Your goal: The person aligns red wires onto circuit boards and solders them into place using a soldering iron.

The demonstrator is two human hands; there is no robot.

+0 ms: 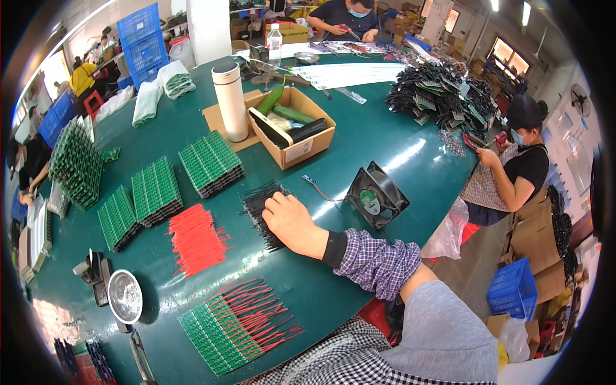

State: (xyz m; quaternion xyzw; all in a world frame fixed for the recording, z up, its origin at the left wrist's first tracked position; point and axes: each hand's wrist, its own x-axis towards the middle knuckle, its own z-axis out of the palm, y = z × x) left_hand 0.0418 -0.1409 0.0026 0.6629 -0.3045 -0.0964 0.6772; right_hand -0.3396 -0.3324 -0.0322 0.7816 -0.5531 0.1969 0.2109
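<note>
My right hand (292, 221) reaches across the green table with its fingers curled down onto a pile of thin black wires (256, 204). The fingertips are partly hidden among the wires. My left hand is out of view. Left of the black wires lies a bundle of short red wires (196, 239). Closer to me sits a green circuit board panel (215, 337), with rows of red wires sticking out along its right side. Stacked green circuit board panels (156, 189) stand beyond the red bundle. A small metal bowl (125, 296) is at the left.
A black fan (377, 196) stands right of my hand. Behind are a cardboard box (301, 151) with cucumbers, a pale thermos (230, 102) and a heap of black wired boards (443, 96). Two people work across the table; a long-handled tool (140, 356) lies at the near left.
</note>
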